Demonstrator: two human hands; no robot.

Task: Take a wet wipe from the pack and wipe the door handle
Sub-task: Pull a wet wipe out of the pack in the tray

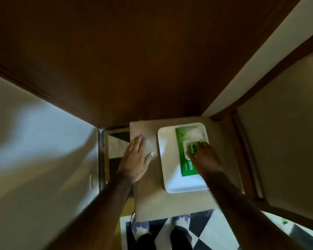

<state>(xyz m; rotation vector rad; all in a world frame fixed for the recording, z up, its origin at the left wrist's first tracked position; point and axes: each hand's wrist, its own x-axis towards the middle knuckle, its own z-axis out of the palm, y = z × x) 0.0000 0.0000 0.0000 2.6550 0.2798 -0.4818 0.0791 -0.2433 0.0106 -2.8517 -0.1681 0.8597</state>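
Observation:
A green and white wet wipe pack [183, 152] lies in a white tray [172, 177] on a small beige table [170, 202]. My right hand [204, 157] rests on the pack, fingertips at its white flip lid [189, 144]; whether it grips the lid is unclear. To the left of the tray my left hand [135, 157] lies flat on the table, fingers spread, holding nothing. A dark brown wooden door [134, 60] fills the top of the view. No door handle is in view.
A pale wall [34, 141] stands at the left. A brown door frame [260, 87] and a beige panel [287, 132] are on the right. Black and white checkered floor [206, 231] and my feet [141, 228] show below the table.

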